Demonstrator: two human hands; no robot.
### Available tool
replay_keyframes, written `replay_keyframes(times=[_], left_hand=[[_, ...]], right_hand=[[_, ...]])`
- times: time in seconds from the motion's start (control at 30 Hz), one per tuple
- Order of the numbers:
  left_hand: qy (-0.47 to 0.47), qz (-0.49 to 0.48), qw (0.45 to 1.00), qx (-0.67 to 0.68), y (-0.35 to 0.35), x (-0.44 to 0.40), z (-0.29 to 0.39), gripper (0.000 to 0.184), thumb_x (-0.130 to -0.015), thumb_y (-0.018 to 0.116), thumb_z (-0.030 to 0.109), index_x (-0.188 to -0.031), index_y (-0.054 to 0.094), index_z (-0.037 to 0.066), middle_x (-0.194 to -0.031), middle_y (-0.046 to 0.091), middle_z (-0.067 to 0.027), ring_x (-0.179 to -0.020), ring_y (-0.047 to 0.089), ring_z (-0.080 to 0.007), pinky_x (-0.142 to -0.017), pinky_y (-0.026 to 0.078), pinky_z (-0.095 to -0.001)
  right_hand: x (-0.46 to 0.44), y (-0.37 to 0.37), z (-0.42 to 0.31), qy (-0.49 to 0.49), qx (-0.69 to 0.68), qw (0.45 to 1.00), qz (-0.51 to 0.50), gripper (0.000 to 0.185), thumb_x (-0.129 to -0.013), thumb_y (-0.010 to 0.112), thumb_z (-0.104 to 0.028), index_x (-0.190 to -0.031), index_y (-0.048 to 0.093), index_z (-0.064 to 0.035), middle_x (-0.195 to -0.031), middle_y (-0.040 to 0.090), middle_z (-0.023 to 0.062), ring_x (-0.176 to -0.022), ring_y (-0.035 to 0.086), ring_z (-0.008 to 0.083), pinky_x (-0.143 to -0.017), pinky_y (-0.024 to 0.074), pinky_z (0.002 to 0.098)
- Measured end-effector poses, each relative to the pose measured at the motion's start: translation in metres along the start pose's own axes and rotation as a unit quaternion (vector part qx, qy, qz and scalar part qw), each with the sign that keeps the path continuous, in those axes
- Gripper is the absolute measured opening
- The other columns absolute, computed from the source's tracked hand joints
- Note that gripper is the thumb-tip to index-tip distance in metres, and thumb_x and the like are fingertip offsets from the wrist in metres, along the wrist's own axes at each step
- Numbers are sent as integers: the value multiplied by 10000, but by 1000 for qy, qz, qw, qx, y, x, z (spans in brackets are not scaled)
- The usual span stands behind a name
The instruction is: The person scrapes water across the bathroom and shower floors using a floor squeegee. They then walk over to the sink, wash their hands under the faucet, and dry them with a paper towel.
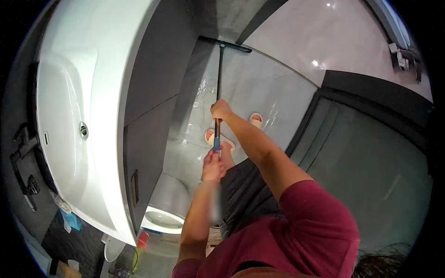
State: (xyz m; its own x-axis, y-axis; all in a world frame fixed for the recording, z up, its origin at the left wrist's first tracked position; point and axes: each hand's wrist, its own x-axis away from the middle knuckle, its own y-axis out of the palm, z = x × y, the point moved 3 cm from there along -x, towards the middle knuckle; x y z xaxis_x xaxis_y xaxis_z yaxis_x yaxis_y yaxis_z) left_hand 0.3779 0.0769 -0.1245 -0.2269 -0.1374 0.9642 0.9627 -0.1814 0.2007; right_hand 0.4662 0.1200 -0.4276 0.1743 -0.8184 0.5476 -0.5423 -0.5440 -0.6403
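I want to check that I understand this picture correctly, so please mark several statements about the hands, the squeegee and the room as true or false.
1. Both the left hand and the right hand hold the pole. True.
2. The left hand is nearer to the blade than the right hand. False: the right hand is nearer.
3. The sink is white. True.
4. The feet are in black boots. False: they are in light, open-toed slippers.
5. The shirt is dark red. True.
6. The pole is bright yellow all along. False: it is mostly dark, with a blue part by the left hand.
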Motion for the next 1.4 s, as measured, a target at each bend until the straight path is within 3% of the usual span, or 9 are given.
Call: replay_keyframes(times=[0.37, 0.43, 0.6, 0.7, 0.83, 1.0, 1.07, 1.2, 1.4], left_hand=[[-22, 78, 983, -162, -158, 148, -96, 250, -870, 326, 218, -1062, 411, 84, -460, 298, 36, -342, 264, -49, -306, 229, -194], [43, 39, 963, -262, -166, 144, -96, 264, -868, 324, 214, -1083, 406, 83, -461, 300, 33, -341, 259, -47, -305, 228, -195], [5, -34, 986, -161, -66, 55, -68, 257, -859, 358, 218, -1076, 407, 89, -501, 320, 37, -376, 265, -42, -308, 218, -195], [-10, -123, 980, -158, -21, -6, -73, 203, -850, 380, 203, -1021, 421, 103, -507, 329, 42, -375, 277, -44, -311, 214, -191], [-40, -13, 982, -183, -85, 18, -118, 196, -840, 399, 225, -995, 453, 118, -513, 330, 51, -376, 278, -45, -315, 208, -184], [152, -16, 932, -329, -220, 95, -203, 244, -852, 363, 276, -1021, 440, 117, -447, 285, 54, -341, 257, -39, -292, 213, -192], [89, 67, 948, -300, -215, 150, -210, 242, -857, 343, 267, -1014, 429, 104, -430, 277, 48, -329, 250, -40, -285, 213, -193], [95, 46, 952, -288, -208, 175, -235, 238, -857, 316, 233, -1005, 428, 85, -428, 277, 45, -323, 241, -43, -282, 203, -194], [21, -113, 959, -260, -78, 51, -255, 249, -847, 356, 242, -1027, 433, 88, -460, 296, 31, -324, 241, -54, -276, 177, -187]], right_hand=[[124, 57, -247, 48, -153, 983, -94, 91, -551, 610, -147, -627, 623, -98, -647, 587, 57, -668, 565, 241, -587, 417, 351], [154, -1, -248, 376, -611, 695, -48, 334, -736, 481, -227, -844, 447, 87, -733, 546, 222, -686, 552, 332, -608, 437, 368], [160, -57, -89, 200, -205, 957, 36, 310, -590, 615, -212, -667, 513, 70, -663, 551, 209, -661, 565, 308, -574, 445, 399], [162, -27, -3, 396, -512, 757, 87, 274, -668, 543, -250, -678, 517, 23, -557, 550, 157, -480, 557, 253, -435, 437, 318], [159, 15, -64, 178, -26, 982, -55, 244, -670, 522, -198, -740, 545, 34, -708, 567, 188, -640, 569, 280, -542, 447, 346], [192, 108, -224, 355, -611, 706, 46, 240, -748, 456, -140, -726, 443, 99, -542, 510, 187, -475, 556, 248, -438, 462, 331], [181, 165, -259, 32, -347, 937, 6, 270, -775, 430, -164, -806, 386, 100, -575, 514, 174, -464, 551, 231, -380, 444, 326], [258, 110, -289, 341, -671, 657, 55, 354, -806, 398, -259, -868, 364, 87, -592, 496, 151, -445, 532, 202, -379, 429, 302], [285, 124, -55, 370, -635, 634, 240, 251, -804, 407, -212, -920, 393, 10, -560, 482, 103, -439, 503, 214, -387, 398, 327]])
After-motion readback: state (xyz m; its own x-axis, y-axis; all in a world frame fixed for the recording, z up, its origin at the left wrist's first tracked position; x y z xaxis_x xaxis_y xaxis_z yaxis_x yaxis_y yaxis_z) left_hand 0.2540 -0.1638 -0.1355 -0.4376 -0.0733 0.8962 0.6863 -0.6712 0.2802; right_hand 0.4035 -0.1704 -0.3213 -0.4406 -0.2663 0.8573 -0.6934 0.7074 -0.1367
